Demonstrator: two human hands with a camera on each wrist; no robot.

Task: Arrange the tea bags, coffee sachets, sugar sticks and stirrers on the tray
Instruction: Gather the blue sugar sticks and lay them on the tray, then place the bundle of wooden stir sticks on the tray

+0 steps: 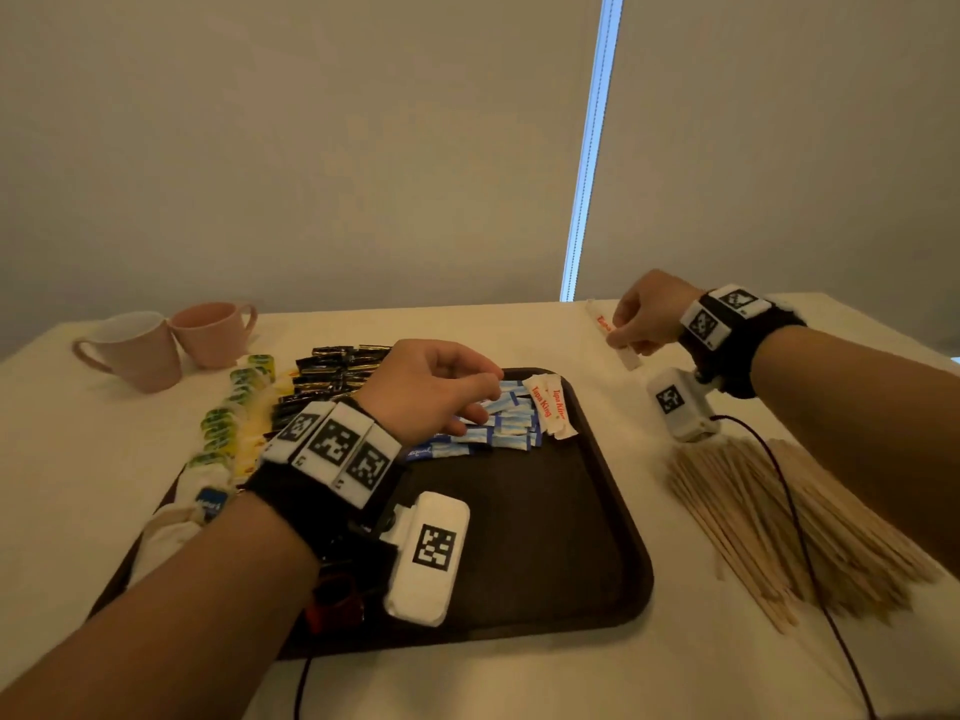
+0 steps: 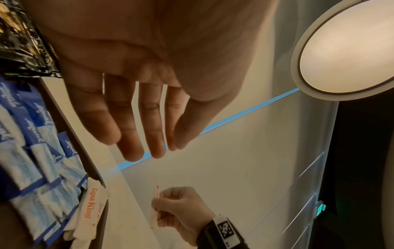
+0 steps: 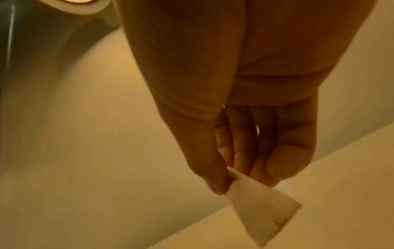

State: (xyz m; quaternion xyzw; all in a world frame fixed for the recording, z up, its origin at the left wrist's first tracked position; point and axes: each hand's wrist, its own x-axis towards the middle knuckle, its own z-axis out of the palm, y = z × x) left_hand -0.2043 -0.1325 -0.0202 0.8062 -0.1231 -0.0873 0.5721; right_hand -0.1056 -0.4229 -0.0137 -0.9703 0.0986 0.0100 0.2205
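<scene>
A dark brown tray (image 1: 545, 537) holds blue sachets (image 1: 511, 423), two white sugar sticks with red print (image 1: 545, 402), black coffee sachets (image 1: 332, 376) and green-and-yellow tea bags (image 1: 234, 407) along its left side. My left hand (image 1: 485, 402) hovers over the blue sachets (image 2: 32, 134); its fingers (image 2: 130, 134) are relaxed and hold nothing. Beyond the tray's far right corner, my right hand (image 1: 623, 340) pinches a white sugar stick (image 1: 628, 358) above the table. The right wrist view shows thumb and fingertips (image 3: 215, 183) on the stick (image 3: 262, 207).
A heap of wooden stirrers (image 1: 769, 522) lies on the white tablecloth right of the tray, crossed by a black cable (image 1: 795, 511). Two pink cups (image 1: 140, 350) stand at the far left. White packets (image 1: 171, 527) sit at the tray's near left.
</scene>
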